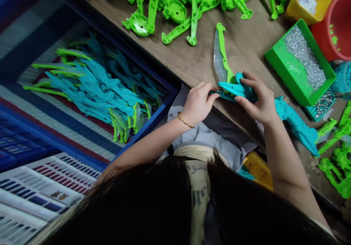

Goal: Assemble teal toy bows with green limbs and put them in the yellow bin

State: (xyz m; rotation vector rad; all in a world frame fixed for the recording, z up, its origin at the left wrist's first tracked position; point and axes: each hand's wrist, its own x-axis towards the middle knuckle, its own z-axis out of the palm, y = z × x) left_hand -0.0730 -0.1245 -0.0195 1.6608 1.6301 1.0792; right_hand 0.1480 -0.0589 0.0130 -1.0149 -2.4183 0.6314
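A blue plastic shell part (237, 90) is held between my two hands at the table's near edge. My left hand (200, 100) pinches its narrow left end between thumb and fingers. On the right side, my right hand (257, 95) grips the wider end, with the thumb below and the fingers above. A green plastic arm with a clear blade (223, 55) sticks out from the blue part away from me; its inner end is hidden there. Just past my right wrist, another blue plastic piece (297, 122) lies on the table.
Several green plastic parts (175, 11) lie along the far side of the table (241, 40). A green basket (287, 69) of small metal screws, a yellow tub (320, 0) and a red tub (337, 26) stand right. A blue crate (161, 115) of assembled blue-green pieces (101, 88) sits left.
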